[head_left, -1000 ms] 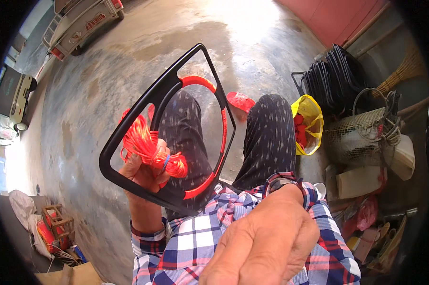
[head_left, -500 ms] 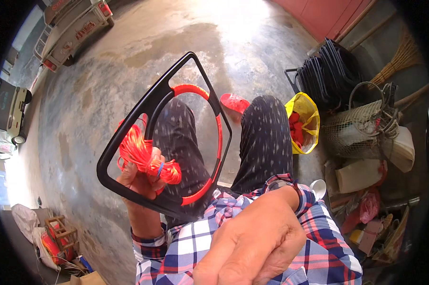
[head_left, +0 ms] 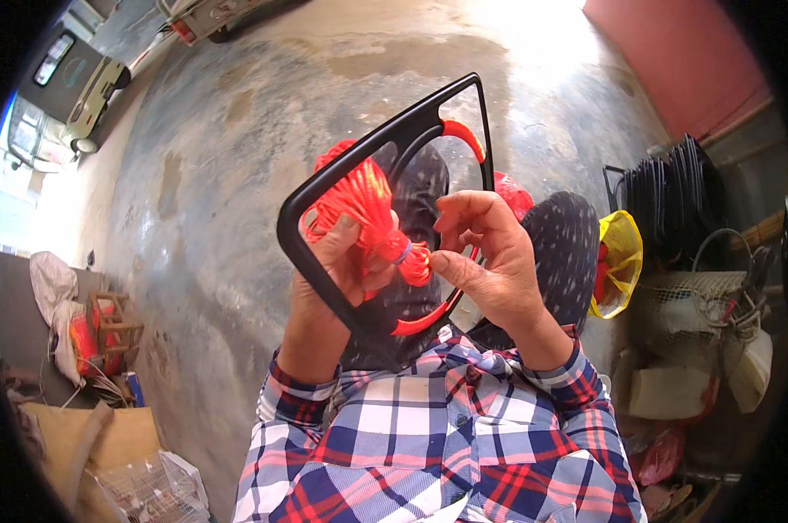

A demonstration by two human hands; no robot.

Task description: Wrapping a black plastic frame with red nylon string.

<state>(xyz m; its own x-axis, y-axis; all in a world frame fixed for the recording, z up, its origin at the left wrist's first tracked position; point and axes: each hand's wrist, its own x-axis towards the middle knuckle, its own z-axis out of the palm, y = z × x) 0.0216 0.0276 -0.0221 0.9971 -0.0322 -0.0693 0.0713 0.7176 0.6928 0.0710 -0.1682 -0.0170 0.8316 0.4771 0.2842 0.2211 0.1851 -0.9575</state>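
Observation:
A bundle of red-orange cord point(head_left: 359, 205), tied near one end with a thin blue band, is in my left hand point(head_left: 348, 254), whose fingers close round it. The black frame point(head_left: 324, 185) stands tilted about the bundle, its lower left bar crossing by my left palm. Inside the frame is a curved ring, partly wrapped in red cord point(head_left: 463, 137) and bare black on its left side. My right hand point(head_left: 503, 270) is at the bundle's tied end, thumb tip close to the cord loops, with thumb and forefinger apart and the other fingers curled. Whether the thumb touches is unclear.
My knees are below the frame. A yellow bag point(head_left: 622, 261) with red contents stands beyond my right knee, near stacked black frames point(head_left: 673, 200) and a wire mesh basket point(head_left: 690, 296). A small wooden stool point(head_left: 117, 329) is at left; vehicles stand far left.
My right hand has risen from close to the camera to the bundle's tied end. The view has turned, so frame, cord and left hand appear farther right.

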